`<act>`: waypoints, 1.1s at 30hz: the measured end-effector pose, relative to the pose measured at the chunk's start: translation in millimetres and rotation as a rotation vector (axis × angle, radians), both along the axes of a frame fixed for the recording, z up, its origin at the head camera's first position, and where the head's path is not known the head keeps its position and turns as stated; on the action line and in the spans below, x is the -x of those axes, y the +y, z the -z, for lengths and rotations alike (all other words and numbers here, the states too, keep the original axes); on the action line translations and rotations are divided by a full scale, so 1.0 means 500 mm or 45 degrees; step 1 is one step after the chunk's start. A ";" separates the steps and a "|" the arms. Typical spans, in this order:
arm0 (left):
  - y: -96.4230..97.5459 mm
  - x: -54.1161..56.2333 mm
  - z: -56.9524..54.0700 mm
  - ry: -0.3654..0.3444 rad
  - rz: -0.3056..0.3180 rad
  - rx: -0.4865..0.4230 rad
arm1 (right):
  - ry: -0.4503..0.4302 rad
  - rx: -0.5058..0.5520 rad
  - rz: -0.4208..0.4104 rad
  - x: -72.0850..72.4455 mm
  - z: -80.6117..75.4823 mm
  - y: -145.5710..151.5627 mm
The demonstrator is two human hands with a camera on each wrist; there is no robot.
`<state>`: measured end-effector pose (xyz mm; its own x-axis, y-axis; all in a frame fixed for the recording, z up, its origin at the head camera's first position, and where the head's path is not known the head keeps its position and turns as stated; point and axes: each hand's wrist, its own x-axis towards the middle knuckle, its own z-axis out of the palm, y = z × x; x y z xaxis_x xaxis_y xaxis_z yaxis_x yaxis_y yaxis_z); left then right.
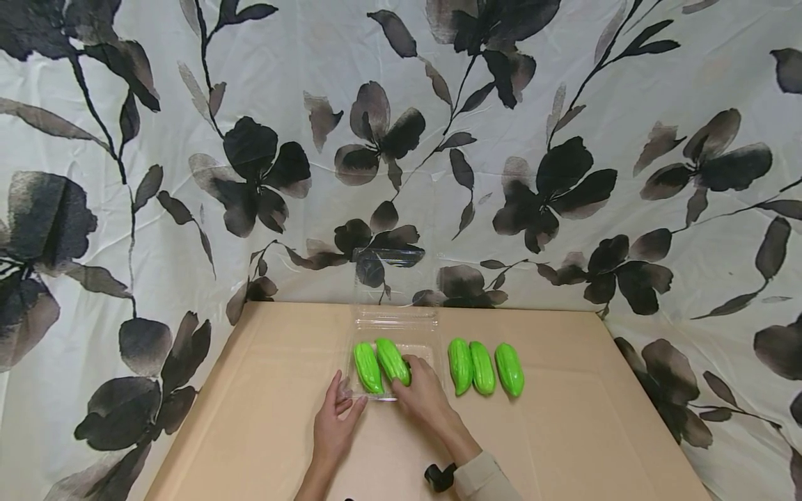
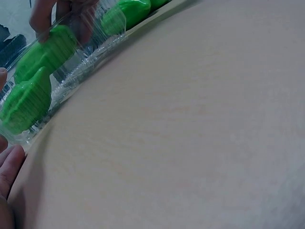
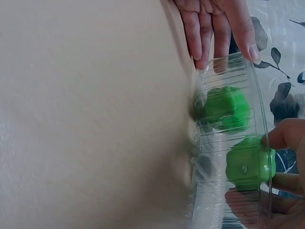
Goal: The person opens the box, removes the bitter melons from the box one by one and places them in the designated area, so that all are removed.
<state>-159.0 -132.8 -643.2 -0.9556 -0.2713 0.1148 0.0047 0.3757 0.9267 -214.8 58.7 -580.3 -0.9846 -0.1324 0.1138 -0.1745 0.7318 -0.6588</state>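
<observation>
A clear plastic container (image 1: 422, 346) with ridged walls lies on the board, its hinged lid (image 1: 397, 282) raised at the back. Inside, one bright green, ribbed toy cucumber (image 1: 367, 367) lies on the left. Beside it is a second toy cucumber (image 1: 391, 358), slightly tilted, whose near end my right hand (image 1: 428, 395) grips between thumb and fingers. My left hand (image 1: 334, 426) holds the container's near left corner; in the right wrist view its thumb (image 3: 245, 36) is on the rim and its fingers are against the outer wall.
Right of the container, three more green toy cucumbers (image 1: 483, 369) lie in a row, two close together and one slightly apart. The tan cardboard board (image 1: 564, 431) ends at a floral cloth (image 1: 464, 209) behind. A black strap-like item (image 1: 441, 477) is at the right wrist.
</observation>
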 end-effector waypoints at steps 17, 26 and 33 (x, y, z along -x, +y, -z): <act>0.000 -0.001 0.000 -0.004 -0.005 -0.001 | 0.080 0.085 0.047 -0.007 -0.014 0.018; -0.002 -0.001 -0.001 -0.009 0.002 -0.018 | 0.072 0.146 0.062 -0.013 -0.029 0.033; -0.003 -0.001 -0.002 -0.006 0.017 -0.029 | 0.073 0.183 0.076 -0.017 -0.032 0.046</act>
